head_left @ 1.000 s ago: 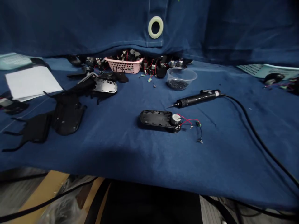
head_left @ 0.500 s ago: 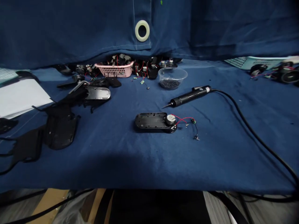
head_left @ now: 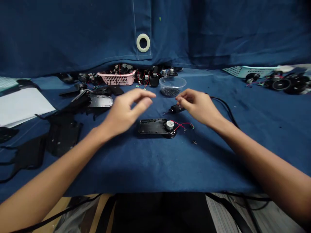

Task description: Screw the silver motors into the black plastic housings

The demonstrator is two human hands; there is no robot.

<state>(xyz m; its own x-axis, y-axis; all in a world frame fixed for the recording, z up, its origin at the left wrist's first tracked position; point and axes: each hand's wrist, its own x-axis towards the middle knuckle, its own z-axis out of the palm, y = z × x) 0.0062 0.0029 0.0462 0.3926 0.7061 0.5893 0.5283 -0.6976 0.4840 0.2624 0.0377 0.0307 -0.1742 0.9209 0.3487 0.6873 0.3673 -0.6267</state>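
Observation:
My left hand (head_left: 128, 108) hovers to the upper left of a black plastic housing (head_left: 152, 127), thumb and fingers apart, holding nothing. In the housing's right end sits a small round motor (head_left: 169, 125), with red wires (head_left: 181, 124) trailing right over the cloth. My right hand (head_left: 200, 105) is above an electric screwdriver (head_left: 177, 108) and hides most of its body. Its fingers are loosely bent, the thumb a little apart, and nothing shows between them. Just behind the hands stands a clear plastic tub (head_left: 172, 85) of small dark screws (head_left: 170, 92).
Black plastic covers (head_left: 63, 136) and a white sheet of paper (head_left: 23, 105) lie at the left. A pink basket (head_left: 118, 79) of motor parts stands at the back, a mint basket (head_left: 251, 72) at the back right. The screwdriver's cord (head_left: 227, 106) runs behind my right forearm.
Both hands and forearms have come into view from below, reaching over the table. The camera view has shifted slightly. The housing and screwdriver seem to lie where they were.

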